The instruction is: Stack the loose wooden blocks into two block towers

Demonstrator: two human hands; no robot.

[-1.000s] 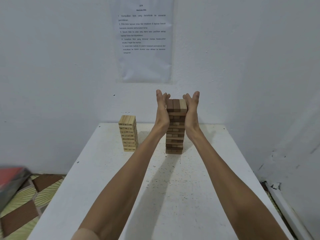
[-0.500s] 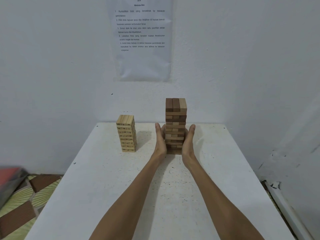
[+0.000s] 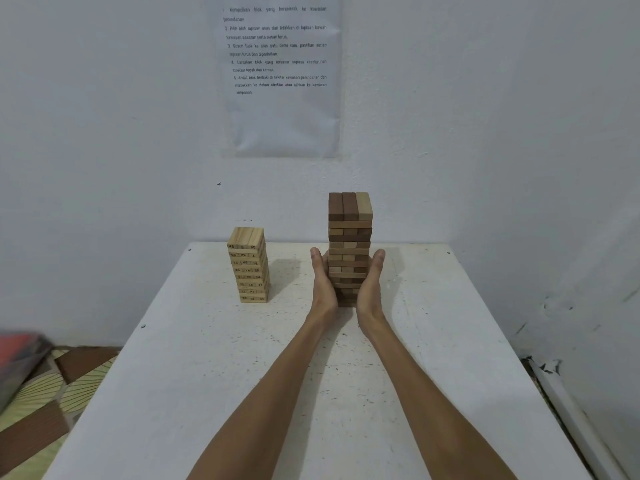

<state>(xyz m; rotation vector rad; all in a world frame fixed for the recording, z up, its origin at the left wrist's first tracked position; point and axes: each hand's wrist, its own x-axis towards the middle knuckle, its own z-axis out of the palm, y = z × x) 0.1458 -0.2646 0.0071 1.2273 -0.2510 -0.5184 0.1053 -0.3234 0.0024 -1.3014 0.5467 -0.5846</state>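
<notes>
Flat hands squaring the dark block tower (image 3: 349, 237)
Left hand (image 3: 323, 284) and right hand (image 3: 370, 285) press its lower sides, fingers straight; pale numbered tower (image 3: 249, 265) stands apart, left of it

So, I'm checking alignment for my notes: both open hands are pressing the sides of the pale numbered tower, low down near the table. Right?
Not quite. The head view shows the left hand and right hand pressing the sides of the dark brown tower, low down near the table; the pale numbered tower stands untouched beside it.
</notes>
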